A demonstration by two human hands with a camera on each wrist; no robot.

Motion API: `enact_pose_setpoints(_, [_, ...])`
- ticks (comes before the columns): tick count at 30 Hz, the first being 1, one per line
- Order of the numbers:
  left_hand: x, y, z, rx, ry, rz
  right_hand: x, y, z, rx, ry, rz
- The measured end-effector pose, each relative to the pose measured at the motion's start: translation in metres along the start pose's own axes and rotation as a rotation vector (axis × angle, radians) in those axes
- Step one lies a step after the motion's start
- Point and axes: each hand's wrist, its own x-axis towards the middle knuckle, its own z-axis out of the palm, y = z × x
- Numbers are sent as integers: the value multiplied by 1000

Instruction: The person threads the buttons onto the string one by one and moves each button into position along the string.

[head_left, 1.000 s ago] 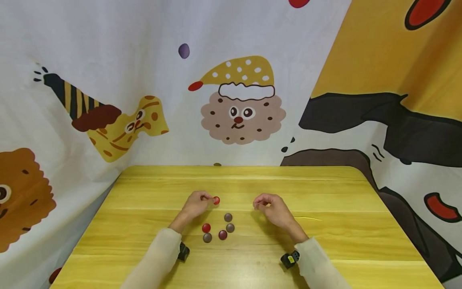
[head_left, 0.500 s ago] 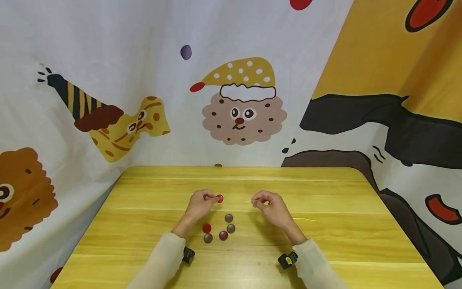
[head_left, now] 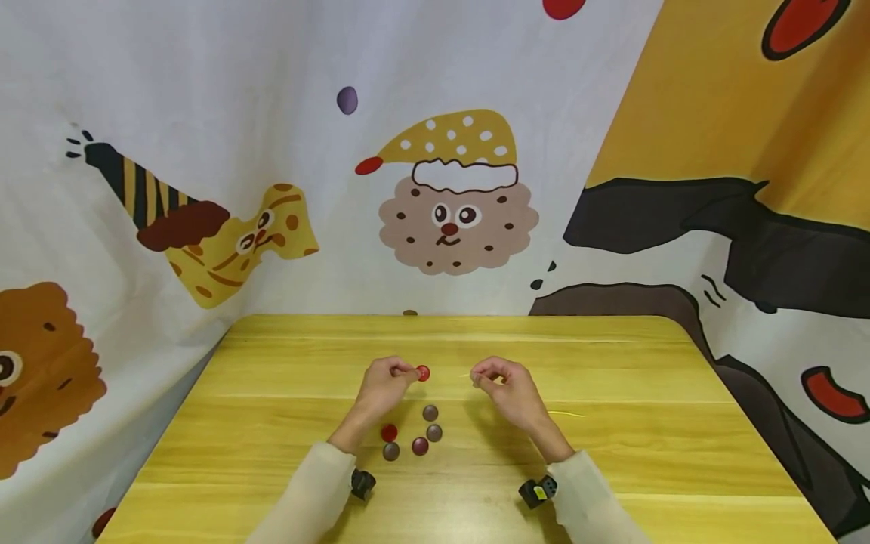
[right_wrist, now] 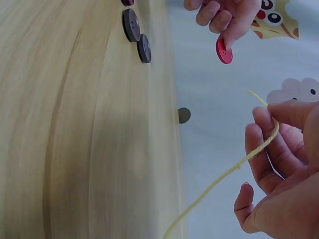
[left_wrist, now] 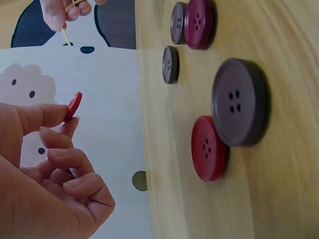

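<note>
Fraying worries me: my right hand (head_left: 506,385) pinches yarn (right_wrist: 249,154) whose limp tip may miss the holes. My left hand (head_left: 382,384) pinches a red button (head_left: 423,372) by its edge, so it could slip.

No words, numbers or brand marks can be read anywhere; the backdrop cloth (head_left: 204,113) carries only cartoon drawings, no lettering.

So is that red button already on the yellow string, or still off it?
Off. The left hand pinches the red button alone; the yellow string, held by the right hand, ends short of it.

Yellow wooden table (head_left: 612,453), cartoon backdrop (head_left: 204,113)
</note>
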Motion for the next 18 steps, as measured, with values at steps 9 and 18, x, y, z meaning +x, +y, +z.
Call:
enact_pose_setpoints(9, [-2, 6, 3, -16, 16, -9, 0, -4, 5, 34, 19, -20])
enact_pose_setpoints(18, [-3, 11, 6, -32, 24, -16, 2, -5, 7, 20, 18, -15])
